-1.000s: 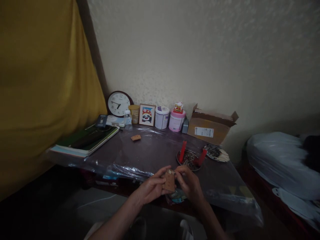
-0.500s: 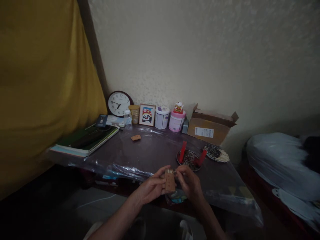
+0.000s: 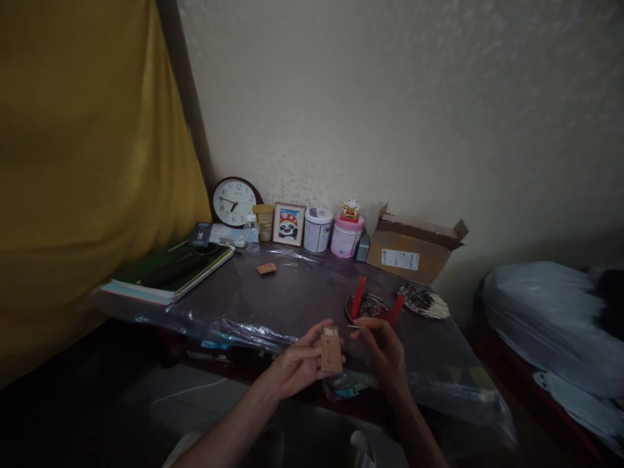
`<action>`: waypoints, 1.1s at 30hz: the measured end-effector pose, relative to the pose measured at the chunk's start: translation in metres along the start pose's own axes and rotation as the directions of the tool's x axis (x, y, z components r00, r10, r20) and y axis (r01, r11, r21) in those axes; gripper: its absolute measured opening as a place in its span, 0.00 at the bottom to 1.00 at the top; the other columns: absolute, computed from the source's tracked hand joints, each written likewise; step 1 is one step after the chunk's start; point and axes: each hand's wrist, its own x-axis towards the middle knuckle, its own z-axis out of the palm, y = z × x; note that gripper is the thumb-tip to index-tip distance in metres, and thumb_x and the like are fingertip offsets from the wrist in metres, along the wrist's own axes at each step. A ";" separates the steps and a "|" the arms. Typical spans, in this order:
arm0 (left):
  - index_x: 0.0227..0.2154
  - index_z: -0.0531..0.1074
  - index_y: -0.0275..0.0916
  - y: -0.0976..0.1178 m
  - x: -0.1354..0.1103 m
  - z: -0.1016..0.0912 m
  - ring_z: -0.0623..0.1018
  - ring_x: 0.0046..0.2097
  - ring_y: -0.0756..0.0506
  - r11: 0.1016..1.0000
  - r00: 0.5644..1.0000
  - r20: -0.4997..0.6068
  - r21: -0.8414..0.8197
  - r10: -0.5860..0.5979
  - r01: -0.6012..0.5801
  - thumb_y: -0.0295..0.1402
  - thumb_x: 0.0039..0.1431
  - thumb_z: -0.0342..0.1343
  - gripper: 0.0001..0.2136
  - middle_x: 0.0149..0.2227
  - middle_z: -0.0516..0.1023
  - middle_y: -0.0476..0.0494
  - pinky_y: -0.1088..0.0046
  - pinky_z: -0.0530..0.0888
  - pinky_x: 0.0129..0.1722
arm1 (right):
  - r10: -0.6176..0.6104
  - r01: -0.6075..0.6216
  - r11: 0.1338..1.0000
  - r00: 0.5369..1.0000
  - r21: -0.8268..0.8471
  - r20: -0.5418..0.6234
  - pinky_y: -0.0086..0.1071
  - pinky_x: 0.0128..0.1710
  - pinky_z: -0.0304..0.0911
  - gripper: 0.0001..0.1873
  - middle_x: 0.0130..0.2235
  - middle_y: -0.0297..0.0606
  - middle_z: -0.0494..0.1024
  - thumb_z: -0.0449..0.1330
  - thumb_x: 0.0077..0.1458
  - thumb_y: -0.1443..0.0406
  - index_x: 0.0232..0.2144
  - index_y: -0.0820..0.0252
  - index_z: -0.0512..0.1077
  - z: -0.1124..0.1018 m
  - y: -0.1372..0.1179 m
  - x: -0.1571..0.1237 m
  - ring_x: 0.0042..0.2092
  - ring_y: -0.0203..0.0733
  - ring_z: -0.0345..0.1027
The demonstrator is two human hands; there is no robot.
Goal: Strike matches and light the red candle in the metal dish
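My left hand (image 3: 303, 364) is closed around a brown matchbox (image 3: 331, 352), slid partly open at its far end so that pale matchsticks show. To its right, my right hand (image 3: 383, 351) pinches a single thin matchstick (image 3: 353, 326) between thumb and fingers, apart from the box. Just beyond that hand is a round plate (image 3: 349, 311) of dark bits, on which a red candle (image 3: 358, 297) stands upright. A second red candle (image 3: 397, 309) leans at the plate's right side. Another brown matchbox (image 3: 266, 268) lies farther back on the table.
Plastic film covers the dark table (image 3: 292, 292). Right of the candles sits a plate of matchsticks (image 3: 436, 305). Along the wall are a clock (image 3: 236, 201), a framed panda picture (image 3: 288, 225), two canisters (image 3: 318, 233) and a cardboard box (image 3: 414, 244). A green book (image 3: 180, 270) lies left.
My right hand has moved right, away from the matchbox, with a matchstick in its fingers. My left hand still holds the box in nearly the same place.
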 end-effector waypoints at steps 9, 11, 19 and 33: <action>0.56 0.56 0.46 0.005 -0.002 0.001 0.74 0.46 0.41 0.999 0.999 -0.008 0.005 0.046 -0.046 0.23 0.54 0.50 0.26 0.51 0.69 0.38 0.63 0.64 0.46 | 0.068 -0.092 0.993 0.956 0.074 0.285 0.35 0.45 0.65 0.10 0.41 0.39 0.74 0.57 0.55 0.60 0.39 0.56 0.68 0.003 -0.008 -0.008 0.43 0.42 0.70; 0.56 0.56 0.46 0.005 -0.002 0.002 0.73 0.47 0.42 0.999 0.999 -0.008 -0.002 0.047 -0.047 0.24 0.54 0.50 0.26 0.52 0.68 0.39 0.62 0.65 0.46 | 0.030 -0.050 0.997 0.943 0.052 0.333 0.37 0.48 0.63 0.12 0.42 0.38 0.73 0.57 0.54 0.60 0.41 0.55 0.67 0.003 -0.010 -0.009 0.46 0.43 0.68; 0.54 0.60 0.47 0.006 -0.004 0.002 0.72 0.47 0.42 0.999 0.999 -0.004 0.011 0.038 -0.038 0.23 0.53 0.51 0.25 0.54 0.65 0.42 0.60 0.64 0.48 | -0.115 0.177 0.978 0.904 -0.114 0.412 0.41 0.54 0.56 0.21 0.52 0.39 0.67 0.60 0.50 0.63 0.48 0.52 0.64 0.004 -0.012 -0.013 0.55 0.47 0.60; 0.56 0.57 0.45 0.007 -0.005 0.004 0.74 0.44 0.41 0.998 0.999 0.046 0.052 0.026 -0.028 0.24 0.52 0.51 0.27 0.47 0.70 0.40 0.59 0.65 0.46 | -0.133 0.244 0.955 0.863 -0.170 0.487 0.45 0.57 0.51 0.31 0.58 0.42 0.60 0.61 0.50 0.60 0.55 0.51 0.56 -0.001 -0.014 -0.018 0.59 0.49 0.52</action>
